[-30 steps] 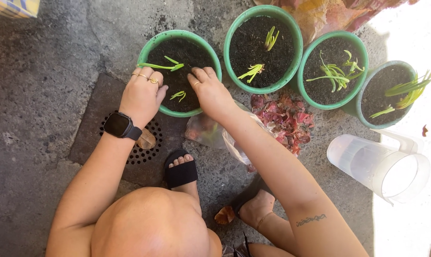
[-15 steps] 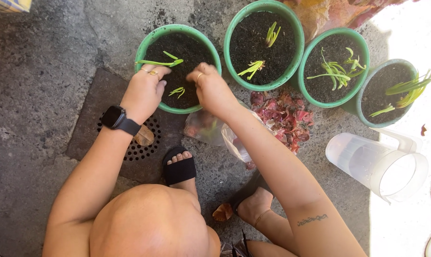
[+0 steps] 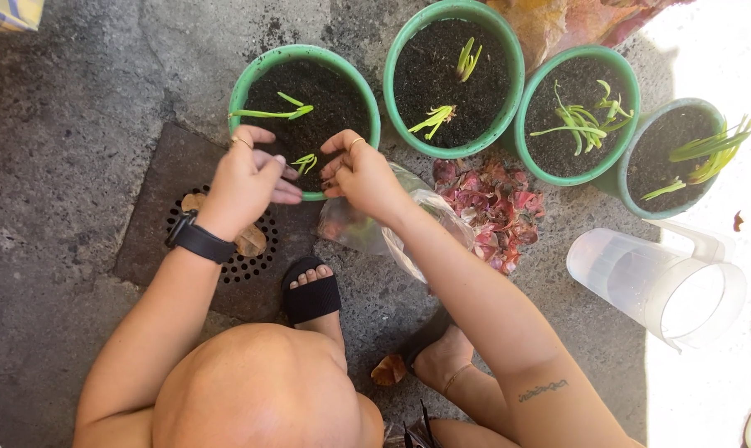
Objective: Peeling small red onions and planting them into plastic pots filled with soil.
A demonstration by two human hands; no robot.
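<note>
So a second ago both hands were pressed into the soil, now my left hand and right hand have lifted to the near rim of the green pot, fingers loosely curled, holding nothing, flanking the small sprout, which looks bedded in.

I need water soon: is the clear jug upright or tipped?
Tipped: the clear jug lies on its side on the ground, mouth facing right.

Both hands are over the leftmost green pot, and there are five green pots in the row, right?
Not quite. The head view shows four green pots, not five. Both the left hand and right hand are indeed over the leftmost green pot.
</note>
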